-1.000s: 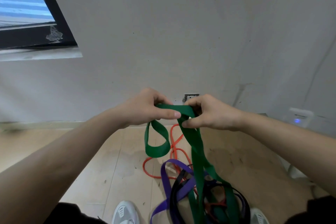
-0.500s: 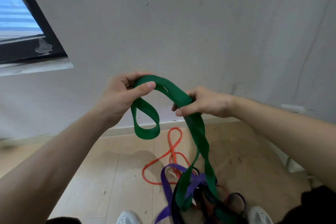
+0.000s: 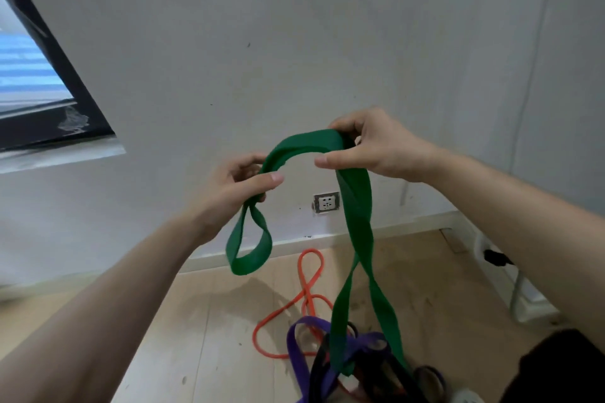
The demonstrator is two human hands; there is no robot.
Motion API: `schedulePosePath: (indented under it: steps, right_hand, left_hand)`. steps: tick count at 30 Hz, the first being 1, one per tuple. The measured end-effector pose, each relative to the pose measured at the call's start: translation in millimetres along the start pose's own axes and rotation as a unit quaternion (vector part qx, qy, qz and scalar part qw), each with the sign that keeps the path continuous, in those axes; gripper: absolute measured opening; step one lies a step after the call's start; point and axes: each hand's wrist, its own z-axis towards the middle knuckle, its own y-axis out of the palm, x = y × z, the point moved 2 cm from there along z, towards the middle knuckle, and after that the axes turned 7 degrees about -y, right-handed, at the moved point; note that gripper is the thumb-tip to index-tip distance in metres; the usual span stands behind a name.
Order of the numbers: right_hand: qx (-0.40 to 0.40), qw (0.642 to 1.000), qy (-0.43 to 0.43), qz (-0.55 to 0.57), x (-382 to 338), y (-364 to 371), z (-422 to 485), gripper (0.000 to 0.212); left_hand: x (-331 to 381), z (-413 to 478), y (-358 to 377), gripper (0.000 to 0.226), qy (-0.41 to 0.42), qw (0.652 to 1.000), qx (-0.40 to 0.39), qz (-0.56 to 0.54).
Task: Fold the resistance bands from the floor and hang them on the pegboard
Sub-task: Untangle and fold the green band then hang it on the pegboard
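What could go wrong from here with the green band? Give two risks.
1. The green band's lower end hangs into the purple band and black band on the floor; lifting it may drag them up, tangled.
2. It is twisted below the right hand, so the fold may come out uneven.

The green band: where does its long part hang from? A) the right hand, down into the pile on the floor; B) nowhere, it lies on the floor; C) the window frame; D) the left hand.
A: the long part of the green band drops from the right hand to the purple band on the floor; under the left hand hangs only a short loop.
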Motion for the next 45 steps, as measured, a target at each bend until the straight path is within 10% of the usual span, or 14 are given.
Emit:
schedulePosePath:
  steps: [9, 17, 25, 33, 41, 45]
  right_hand:
    - [-0.075, 0.992, 0.023, -0.104, 13.0, 8.9, -0.6, 0.024]
    - [-0.193, 0.968, 0.141, 0.079, 66.7, 15.8, -17.6, 0.033]
    - [-0.121, 0.955, 0.155, 0.222, 61.9, 38.1, -15.9, 0.058]
    - [-0.132, 0.961, 0.142, 0.199, 41.5, 64.4, -15.5, 0.034]
    - [-0.041, 0.988, 0.113, 0.096, 33.5, 28.5, -4.0, 0.019]
    - [0.073, 0.992, 0.057, 0.092, 22.7, 5.7, 1.3, 0.033]
  left_hand:
    - [28.8, 33.1, 37.7, 0.045, -0.008, 0.993, -0.024, 0.119]
    - [24.6, 26.6, 33.4, 0.034, 0.029, 0.991, 0.008, 0.127]
    - [9.8, 21.5, 6.6, 0.035, -0.011, 0.996, 0.029, -0.086]
    - [12.5, 15.5, 3.6, 0.032, -0.002, 0.982, 0.033, -0.186]
    - [-4.6, 13.8, -18.4, 0.030, -0.009, 0.991, 0.052, -0.123]
    - [-14.8, 12.1, -15.0, 0.063, -0.039, 0.997, 0.022, -0.056]
